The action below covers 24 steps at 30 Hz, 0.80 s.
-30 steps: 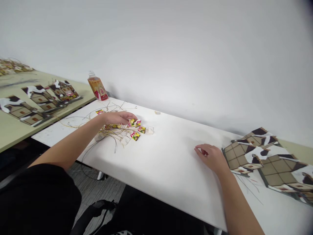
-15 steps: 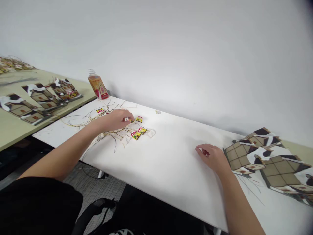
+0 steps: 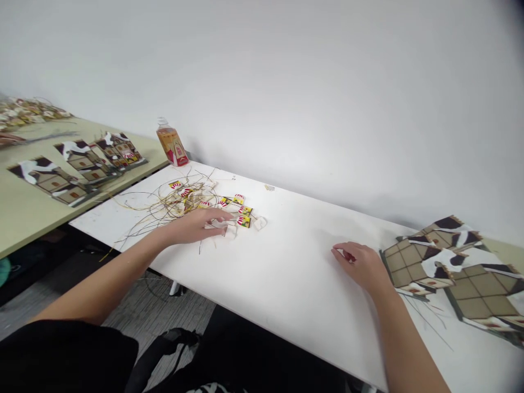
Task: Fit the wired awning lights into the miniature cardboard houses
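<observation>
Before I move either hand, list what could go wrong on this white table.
Tangled wires: lifting one printed piece might drag others along.
Overhanging ends: some wires poke past the near edge of the white table and could catch on the left forearm.
Bottle: standing at the far-left corner, it might topple if bumped.

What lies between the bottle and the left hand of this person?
In the head view, a tangle of thin wires lies between the bottle and the left hand, with small red, white and yellow pieces among it.
</observation>
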Each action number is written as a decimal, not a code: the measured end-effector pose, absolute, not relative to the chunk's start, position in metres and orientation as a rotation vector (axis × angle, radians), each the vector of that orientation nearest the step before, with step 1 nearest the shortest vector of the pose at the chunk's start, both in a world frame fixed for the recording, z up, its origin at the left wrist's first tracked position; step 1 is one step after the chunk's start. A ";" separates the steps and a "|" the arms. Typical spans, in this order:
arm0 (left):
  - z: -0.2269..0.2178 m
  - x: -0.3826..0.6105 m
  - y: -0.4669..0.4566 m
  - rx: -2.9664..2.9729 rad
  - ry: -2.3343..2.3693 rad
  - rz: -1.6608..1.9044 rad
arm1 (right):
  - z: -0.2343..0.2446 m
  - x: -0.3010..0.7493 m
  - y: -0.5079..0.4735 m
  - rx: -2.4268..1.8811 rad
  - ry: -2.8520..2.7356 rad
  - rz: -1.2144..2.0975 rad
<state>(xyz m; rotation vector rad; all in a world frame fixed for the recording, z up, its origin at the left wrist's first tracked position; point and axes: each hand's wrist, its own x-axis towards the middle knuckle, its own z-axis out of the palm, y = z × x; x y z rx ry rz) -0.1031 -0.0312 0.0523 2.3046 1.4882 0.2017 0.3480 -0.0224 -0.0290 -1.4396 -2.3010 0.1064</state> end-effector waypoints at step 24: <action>0.049 -0.193 -0.056 1.991 1.979 -0.007 | -0.032 0.350 -0.022 -1.417 -2.296 0.092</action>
